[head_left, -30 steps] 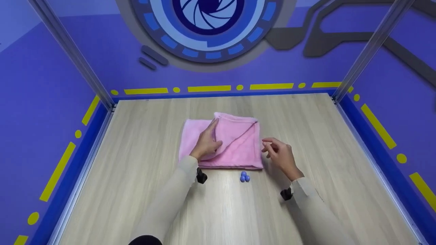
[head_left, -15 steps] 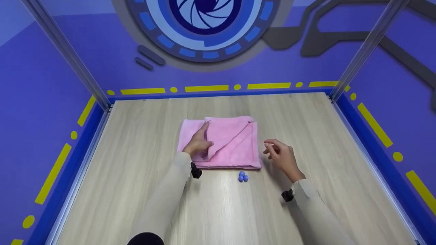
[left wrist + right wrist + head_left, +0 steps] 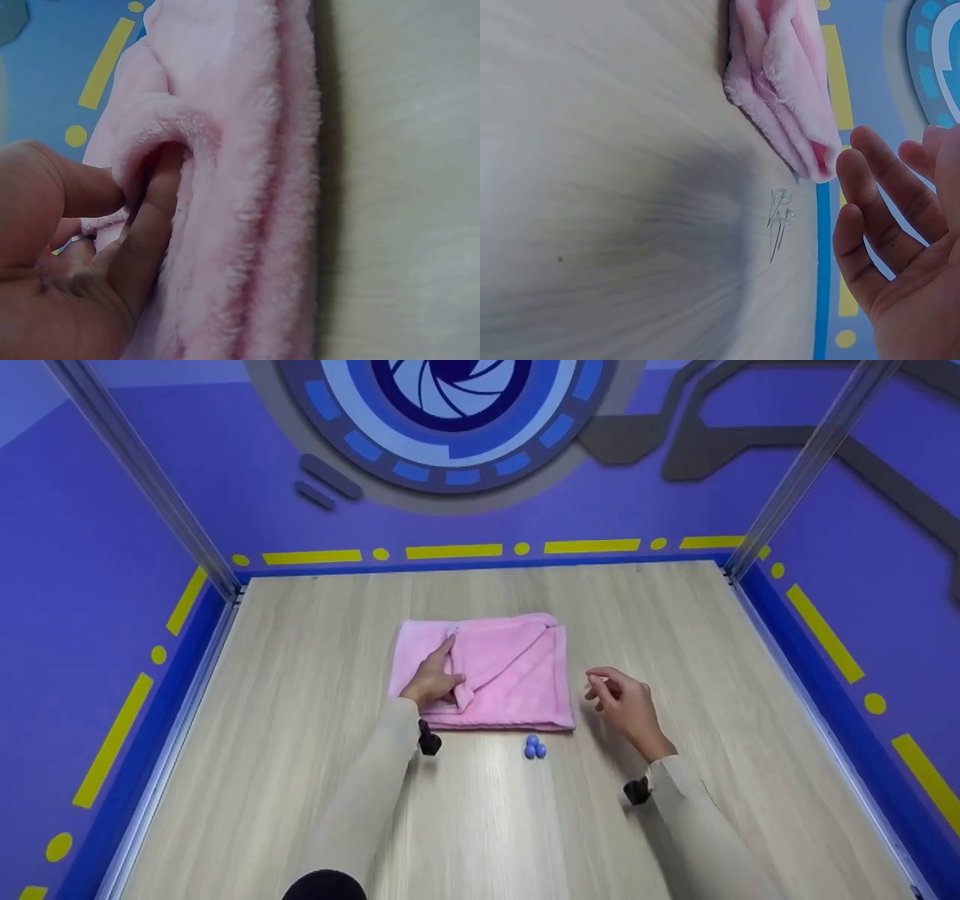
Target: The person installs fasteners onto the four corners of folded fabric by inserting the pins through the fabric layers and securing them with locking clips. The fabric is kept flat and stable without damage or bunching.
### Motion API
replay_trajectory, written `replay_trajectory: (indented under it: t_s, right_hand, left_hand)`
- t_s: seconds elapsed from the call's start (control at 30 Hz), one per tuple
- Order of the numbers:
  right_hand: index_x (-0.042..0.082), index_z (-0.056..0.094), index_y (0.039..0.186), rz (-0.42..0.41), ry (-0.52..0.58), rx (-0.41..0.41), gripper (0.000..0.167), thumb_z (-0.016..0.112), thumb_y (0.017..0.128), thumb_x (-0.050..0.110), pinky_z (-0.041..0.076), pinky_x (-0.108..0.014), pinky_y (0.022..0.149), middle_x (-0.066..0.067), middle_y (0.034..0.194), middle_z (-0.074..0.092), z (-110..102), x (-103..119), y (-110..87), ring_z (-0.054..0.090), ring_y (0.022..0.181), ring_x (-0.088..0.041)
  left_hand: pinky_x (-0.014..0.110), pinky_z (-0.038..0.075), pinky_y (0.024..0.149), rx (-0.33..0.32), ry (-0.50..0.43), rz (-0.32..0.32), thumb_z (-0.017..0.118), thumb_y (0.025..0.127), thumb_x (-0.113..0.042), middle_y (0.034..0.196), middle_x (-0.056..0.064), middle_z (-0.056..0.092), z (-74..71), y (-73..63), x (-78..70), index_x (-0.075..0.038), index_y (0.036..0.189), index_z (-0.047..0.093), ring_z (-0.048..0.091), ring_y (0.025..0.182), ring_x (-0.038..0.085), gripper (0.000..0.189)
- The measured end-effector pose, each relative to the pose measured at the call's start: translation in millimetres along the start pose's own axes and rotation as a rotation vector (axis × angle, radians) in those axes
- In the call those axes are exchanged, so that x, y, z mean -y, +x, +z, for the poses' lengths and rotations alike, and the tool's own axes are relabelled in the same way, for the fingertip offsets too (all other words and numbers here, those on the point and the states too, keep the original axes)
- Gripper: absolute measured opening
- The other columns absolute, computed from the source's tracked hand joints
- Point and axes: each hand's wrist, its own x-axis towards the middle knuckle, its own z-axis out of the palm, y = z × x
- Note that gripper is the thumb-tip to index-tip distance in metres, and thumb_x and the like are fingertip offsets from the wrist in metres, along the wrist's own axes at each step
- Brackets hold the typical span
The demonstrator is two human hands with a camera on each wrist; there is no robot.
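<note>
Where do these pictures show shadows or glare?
Head view: faint glare on the light wooden tabletop, shadow beside the bare right hand; left wrist view: dark shadow along the fluffy pink folded cloth; right wrist view: broad, soft tabletop shadow.

High downward head view, close wrist views, pink cloth (image 3: 499, 675) in all.

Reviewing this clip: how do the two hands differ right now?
The left hand pinches a fold of the pink cloth; the right hand holds nothing. The left hand is over the cloth, the right hand beside it. Both emerge from light sleeves with black devices near the wrists.
</note>
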Motion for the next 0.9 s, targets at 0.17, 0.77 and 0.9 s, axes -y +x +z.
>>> replay_trajectory:
  t_s: [0.17,0.77,0.9]
  right_hand:
    - [0.005,0.074,0.117,-0.011,0.011,0.004,0.024,0.062,0.105,0.022,0.055,-0.023,0.053,-0.001,0.08,0.076,1.6,-0.8,1.1,0.067,0.061,-0.017]
    - [0.007,0.074,0.119,-0.131,-0.157,0.013,0.026,0.072,0.094,0.001,0.046,-0.018,0.055,-0.009,0.114,0.071,-10.7,-11.7,14.9,0.055,0.063,-0.011]
    - [0.008,0.072,0.124,-0.088,-0.232,0.079,0.031,0.073,0.093,0.002,0.049,-0.027,0.059,-0.013,0.123,0.064,-12.4,-14.2,17.7,0.056,0.065,-0.015]
  left_hand:
    - [0.03,0.058,0.048,0.0,-0.013,-0.004,0.066,0.093,0.006,0.167,0.025,0.019,-2.3,-1.7,2.3,-0.021,0.166,0.017,0.058,0.054,0.014,0.092]
    - [0.028,0.054,0.071,-0.113,0.108,0.226,0.067,0.093,0.0,0.156,0.02,0.045,-8.0,-31.8,-7.5,-0.008,0.158,0.039,0.065,0.077,0.017,0.07]
    - [0.021,0.047,0.05,-0.115,0.118,0.311,0.065,0.092,0.006,0.14,0.03,0.057,-9.2,-43.0,-5.0,-0.003,0.154,0.042,0.061,0.056,0.013,0.067]
